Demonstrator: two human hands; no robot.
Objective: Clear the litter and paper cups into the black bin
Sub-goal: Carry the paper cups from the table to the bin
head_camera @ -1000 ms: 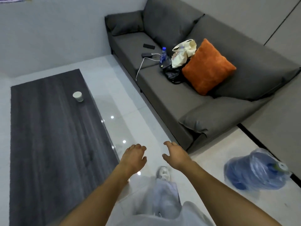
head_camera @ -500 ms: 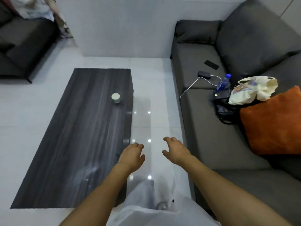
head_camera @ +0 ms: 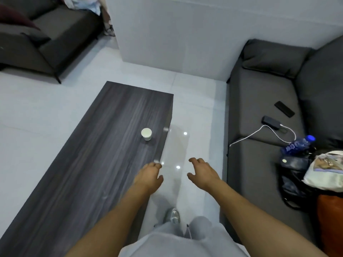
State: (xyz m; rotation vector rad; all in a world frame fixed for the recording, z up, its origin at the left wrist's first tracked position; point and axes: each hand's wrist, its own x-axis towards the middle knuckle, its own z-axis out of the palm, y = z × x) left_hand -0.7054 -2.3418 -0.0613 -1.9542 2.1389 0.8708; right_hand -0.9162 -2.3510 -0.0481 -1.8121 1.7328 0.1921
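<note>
Left hand empty, spread | right hand empty, spread | paper cup white, upright

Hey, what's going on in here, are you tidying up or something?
A person is walking between a dark wooden coffee table and a grey sofa, both arms held out in front. The left hand and right hand are open and hold nothing. One white paper cup stands upright near the table's right edge, ahead of the left hand and not yet touched. No black bin is in view. On the sofa lie a phone, a power bank with a white cable, and a blue water bottle.
</note>
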